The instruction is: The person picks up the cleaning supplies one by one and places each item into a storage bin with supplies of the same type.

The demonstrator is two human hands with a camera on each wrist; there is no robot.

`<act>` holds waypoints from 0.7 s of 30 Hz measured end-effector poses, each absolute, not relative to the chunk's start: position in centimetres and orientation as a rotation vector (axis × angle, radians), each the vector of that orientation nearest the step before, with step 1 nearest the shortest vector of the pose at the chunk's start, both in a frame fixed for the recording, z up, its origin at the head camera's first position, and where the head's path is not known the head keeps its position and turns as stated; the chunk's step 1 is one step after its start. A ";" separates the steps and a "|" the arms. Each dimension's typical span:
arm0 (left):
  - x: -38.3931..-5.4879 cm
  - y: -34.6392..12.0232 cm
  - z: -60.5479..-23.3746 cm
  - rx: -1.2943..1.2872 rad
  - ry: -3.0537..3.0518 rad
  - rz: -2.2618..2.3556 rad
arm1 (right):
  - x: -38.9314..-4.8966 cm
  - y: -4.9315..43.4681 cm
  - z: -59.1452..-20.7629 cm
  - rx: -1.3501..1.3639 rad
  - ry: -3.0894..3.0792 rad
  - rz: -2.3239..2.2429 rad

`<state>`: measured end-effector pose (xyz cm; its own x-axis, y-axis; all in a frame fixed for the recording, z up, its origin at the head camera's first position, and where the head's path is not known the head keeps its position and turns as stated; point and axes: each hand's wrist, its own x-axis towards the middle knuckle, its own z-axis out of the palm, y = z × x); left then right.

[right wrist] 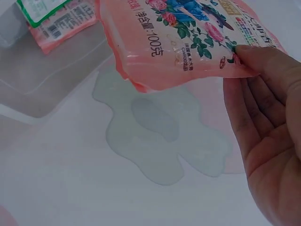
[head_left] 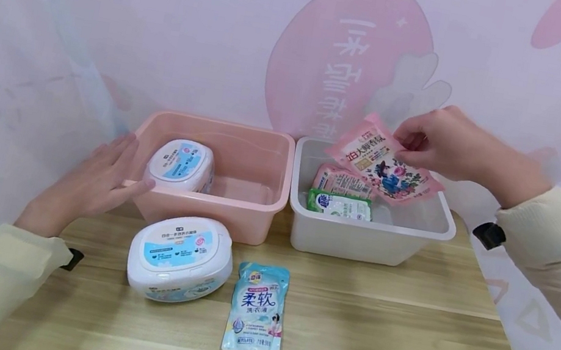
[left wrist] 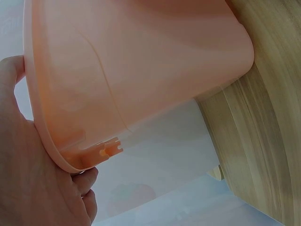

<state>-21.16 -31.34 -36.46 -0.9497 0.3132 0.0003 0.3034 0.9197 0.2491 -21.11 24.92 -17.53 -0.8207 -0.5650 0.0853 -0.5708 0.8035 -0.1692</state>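
In the head view my right hand (head_left: 455,143) pinches a pink pouch (head_left: 384,162) with a floral print by its edge, over the white bin (head_left: 358,241). The right wrist view shows the thumb on the front of the pouch (right wrist: 188,52) and the fingers behind it. My left hand (head_left: 89,183) rests at the near left corner of the pink bin (head_left: 207,212), fingers mostly straight along its side. In the left wrist view the left hand (left wrist: 42,165) touches the rim of the pink bin (left wrist: 155,61).
Inside the pink bin sits a white tub (head_left: 182,163). The white bin holds a pink packet (head_left: 343,180) and a green-white packet (head_left: 340,205). A larger-looking white tub (head_left: 179,260) and a blue pouch (head_left: 256,310) are on the wooden table (head_left: 387,335), in front of the bins.
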 end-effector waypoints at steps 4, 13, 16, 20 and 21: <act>-21.1 -31.4 -36.5 0.493 3.046 0.385 | -22.3 24.8 -18.6 0.918 -3.018 0.307; -20.9 -31.4 -36.5 0.497 3.043 0.386 | -24.0 24.6 -22.0 0.949 -3.098 0.314; -20.8 -31.4 -36.4 0.484 3.039 0.384 | -24.4 24.5 -23.0 0.963 -3.121 0.344; -20.5 -31.4 -36.4 0.471 3.038 0.398 | -25.0 24.5 -24.3 0.962 -3.156 0.347; -20.4 -31.4 -36.4 0.471 3.039 0.408 | -25.2 24.6 -24.5 0.965 -3.159 0.343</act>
